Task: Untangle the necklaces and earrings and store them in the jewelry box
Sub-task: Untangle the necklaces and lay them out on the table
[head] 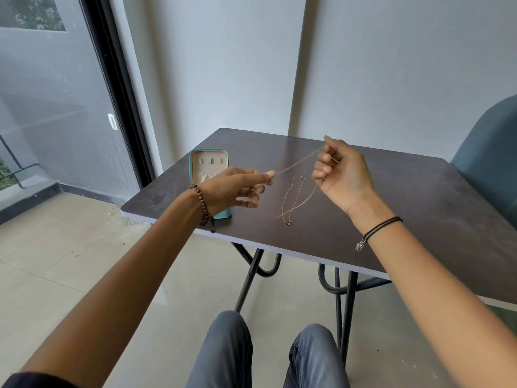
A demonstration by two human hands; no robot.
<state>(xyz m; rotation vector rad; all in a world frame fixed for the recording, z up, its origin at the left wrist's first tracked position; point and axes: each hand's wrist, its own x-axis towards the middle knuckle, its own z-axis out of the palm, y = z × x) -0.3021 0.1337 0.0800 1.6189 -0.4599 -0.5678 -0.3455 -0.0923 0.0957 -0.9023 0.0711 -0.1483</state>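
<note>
Soft daylight comes in from the big window (56, 107) at the left of the frame. The room is bright, not dim. The dark table (391, 208) has a pale shine near its far edge. Shadows are faint. Lines bend at the edges. The thin chain (296, 163) looks blurry.

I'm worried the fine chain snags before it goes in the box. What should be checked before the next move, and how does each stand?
1. Left hand pinches the held chain: ok.
2. Right hand pinches its other end: ok.
3. Held chain free of the second necklace lying on the table: cannot tell; its hanging tail crosses that necklace.
4. Jewelry box open: ok, lid up, lining visible.
5. Box compartment free for the chain: cannot tell, the left hand hides it.
6. Earrings in sight: not ok, none visible.
</note>
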